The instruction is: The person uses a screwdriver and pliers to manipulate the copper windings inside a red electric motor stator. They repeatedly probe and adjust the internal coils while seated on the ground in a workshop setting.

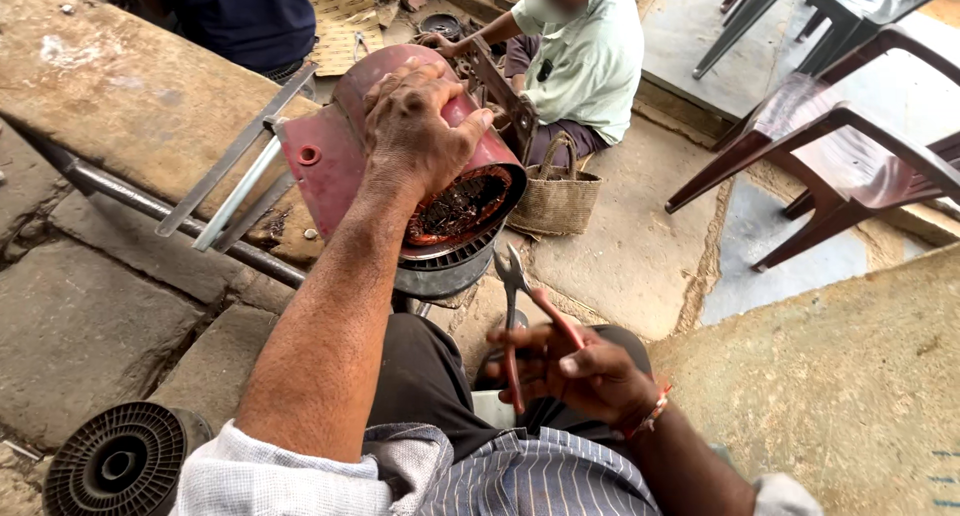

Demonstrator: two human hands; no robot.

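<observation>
Left hand point(420, 126) clamps the red motor housing point(400, 146), copper windings point(460, 204) still inside; right hand point(580, 371) grips red-handled pliers point(515, 306), not yet applied.

A woven basket point(556, 198) with two looped handles stands on the floor just right of the left hand point(418, 126), beside the seated person; it is tan and tapers slightly downward. Up and left of that hand, at the top edge, lie flat pieces of brown cardboard point(345, 21), torn and overlapping, with faint dark print. Far below the right hand point(580, 371), at the lower right corner, a few small blue marks point(943, 479) sit on the concrete slab. No screens or signs show.
</observation>
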